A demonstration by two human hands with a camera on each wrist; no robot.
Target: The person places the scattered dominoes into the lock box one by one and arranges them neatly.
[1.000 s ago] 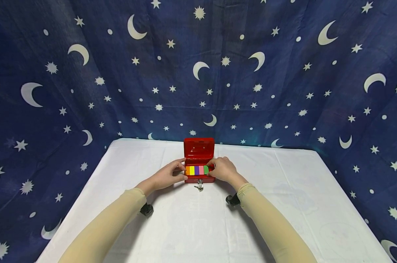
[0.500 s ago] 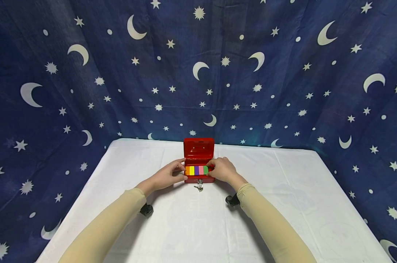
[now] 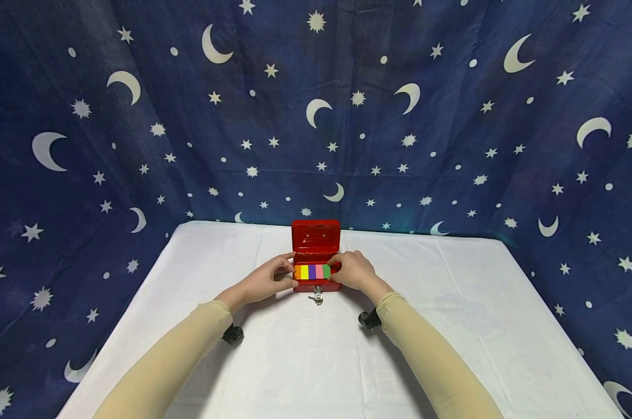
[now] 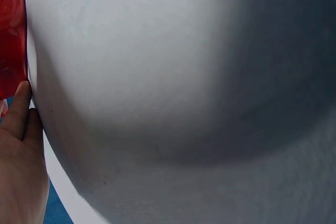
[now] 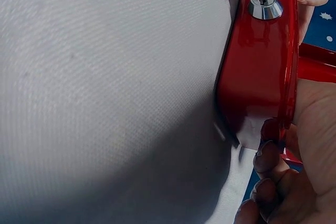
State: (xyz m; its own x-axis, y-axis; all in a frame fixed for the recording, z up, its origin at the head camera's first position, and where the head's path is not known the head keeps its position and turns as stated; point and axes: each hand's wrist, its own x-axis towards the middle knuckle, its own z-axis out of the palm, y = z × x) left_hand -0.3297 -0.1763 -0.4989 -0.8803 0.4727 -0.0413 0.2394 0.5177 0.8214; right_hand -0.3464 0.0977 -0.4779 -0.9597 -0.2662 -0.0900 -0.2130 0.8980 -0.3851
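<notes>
A red metal cash box (image 3: 316, 287) stands on the table with its lid raised at the back. Inside lies a row of coloured blocks: orange (image 3: 297, 272), yellow (image 3: 304, 272), purple (image 3: 312, 272), pink (image 3: 319, 272) and green (image 3: 326, 272). My left hand (image 3: 266, 280) holds the box's left end, thumb at the front corner and a finger near the back. Thumb and index finger of my right hand (image 3: 355, 271) reach in over the right end and pinch the green block. In the right wrist view the other fingers (image 5: 268, 156) curl outside the box wall.
Keys (image 3: 316, 299) hang from the silver lock (image 5: 265, 7) on the box's front. White cloth covers the table (image 3: 316, 361). Behind and at both sides hangs a dark blue curtain (image 3: 274, 186) with moons and stars. A black wrist camera sits under each forearm.
</notes>
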